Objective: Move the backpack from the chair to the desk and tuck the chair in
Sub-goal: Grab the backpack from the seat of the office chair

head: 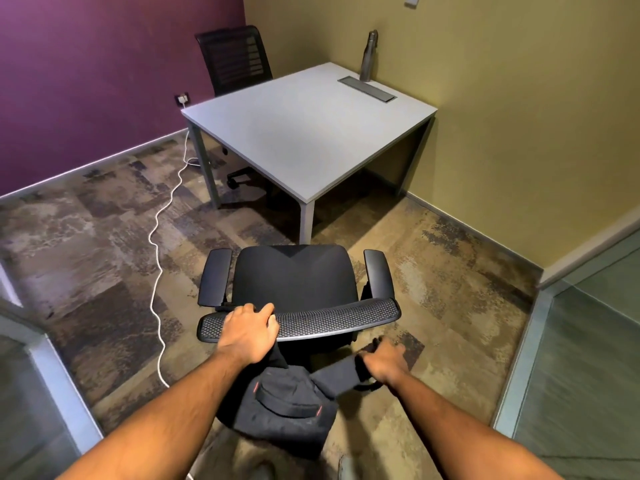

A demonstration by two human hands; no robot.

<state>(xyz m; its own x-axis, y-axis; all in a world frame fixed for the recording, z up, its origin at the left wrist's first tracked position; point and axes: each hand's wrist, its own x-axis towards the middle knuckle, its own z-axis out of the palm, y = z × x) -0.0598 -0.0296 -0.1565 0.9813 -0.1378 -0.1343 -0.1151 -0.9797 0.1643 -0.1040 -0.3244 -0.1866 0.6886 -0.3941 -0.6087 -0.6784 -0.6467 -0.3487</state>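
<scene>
Chair (294,282) on floor (86,254) before bench (304,133) near corner; backpack (280,407) behind chair's backrest; bottle (367,57) at bench far right corner, beside cable slot (367,89); second chair (235,58) behind bench's far-left edge; cable (157,244) on floor, left.

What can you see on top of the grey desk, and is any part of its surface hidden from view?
On the desk stand a metal bottle near the far wall and a cable tray set into the top. The backpack is not on it. Nothing covers the surface.
</scene>
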